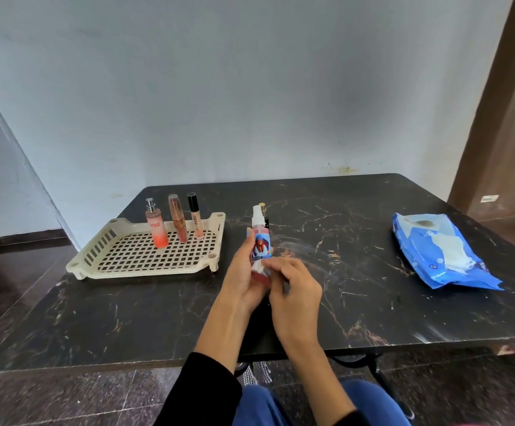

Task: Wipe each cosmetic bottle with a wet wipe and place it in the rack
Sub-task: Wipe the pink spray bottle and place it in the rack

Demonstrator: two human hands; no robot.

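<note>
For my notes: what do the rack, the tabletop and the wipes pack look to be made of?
Rack: cream moulded plastic, matt, judging by its perforated grid base and slotted walls. Tabletop: black stone or a marble-look laminate, semi-glossy with gold-brown veins; which one I cannot tell. Wipes pack: soft blue plastic film, crinkled and shiny.

A black marble-patterned table (373,302) stands against a pale blue wall (250,87).
</note>
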